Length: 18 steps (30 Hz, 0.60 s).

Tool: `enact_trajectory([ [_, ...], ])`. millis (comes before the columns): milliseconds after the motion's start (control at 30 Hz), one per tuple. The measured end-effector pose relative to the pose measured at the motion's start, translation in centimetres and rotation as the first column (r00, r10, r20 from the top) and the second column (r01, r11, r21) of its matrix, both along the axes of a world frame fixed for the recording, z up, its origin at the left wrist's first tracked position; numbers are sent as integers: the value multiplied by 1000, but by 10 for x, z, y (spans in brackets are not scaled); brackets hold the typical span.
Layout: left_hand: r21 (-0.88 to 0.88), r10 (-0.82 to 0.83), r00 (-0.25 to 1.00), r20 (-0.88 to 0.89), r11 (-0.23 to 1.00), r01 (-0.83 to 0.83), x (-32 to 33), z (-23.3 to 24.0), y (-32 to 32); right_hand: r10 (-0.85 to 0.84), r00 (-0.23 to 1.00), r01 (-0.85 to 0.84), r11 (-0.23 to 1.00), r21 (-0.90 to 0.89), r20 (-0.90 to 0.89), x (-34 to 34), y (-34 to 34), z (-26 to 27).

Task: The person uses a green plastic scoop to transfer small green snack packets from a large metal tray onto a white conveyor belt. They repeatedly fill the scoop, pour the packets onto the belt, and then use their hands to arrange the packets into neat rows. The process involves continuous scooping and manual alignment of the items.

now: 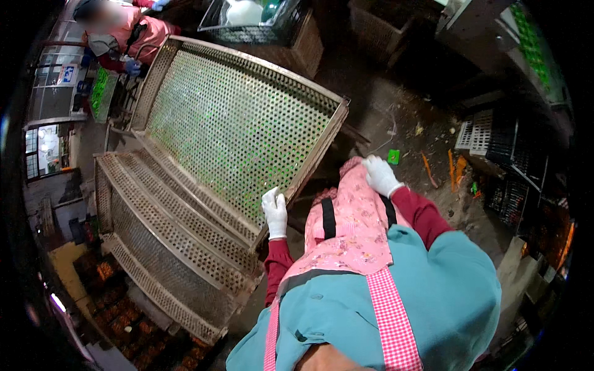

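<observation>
My left hand (275, 214), in a white knitted glove, is at the near right edge of a perforated metal tray (232, 125). Its fingers are bent by the rim; whether they grip it is unclear. Green shows through many of the tray's holes. My right hand (381, 175), also in a white glove, rests on the pink floral apron (348, 232) over my leg, its fingers partly hidden. A second perforated metal tray (171, 246) lies on the near left side of the first.
A co-worker (153, 35) in pink stands at the upper left, beside a tray of green items (98, 92). A black plastic crate (260, 32) sits on a box at the top. Crates (480, 132) stand at right; a small green packet (393, 156) and orange strips (451, 170) lie on the floor.
</observation>
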<state>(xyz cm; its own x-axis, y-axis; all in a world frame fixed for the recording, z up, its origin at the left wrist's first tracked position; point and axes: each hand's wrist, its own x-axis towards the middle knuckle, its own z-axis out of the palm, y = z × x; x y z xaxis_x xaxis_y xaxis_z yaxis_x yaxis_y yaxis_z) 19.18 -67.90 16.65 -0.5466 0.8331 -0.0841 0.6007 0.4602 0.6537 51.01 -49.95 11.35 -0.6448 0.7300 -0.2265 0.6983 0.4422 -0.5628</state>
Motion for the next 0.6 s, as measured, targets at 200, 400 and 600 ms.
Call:
enact_trajectory([
  [200,50,-206,973,-104,976,212,29,-19,42,-12,954,-4,999,53,298,56,-46,8],
  [400,-8,-116,968,-223,993,117,45,-45,55,-464,756,409,886,-219,-463,64,6,70],
  [600,-88,-36,922,-385,996,2,56,-54,65,-526,345,215,851,-480,-778,65,116,240],
])
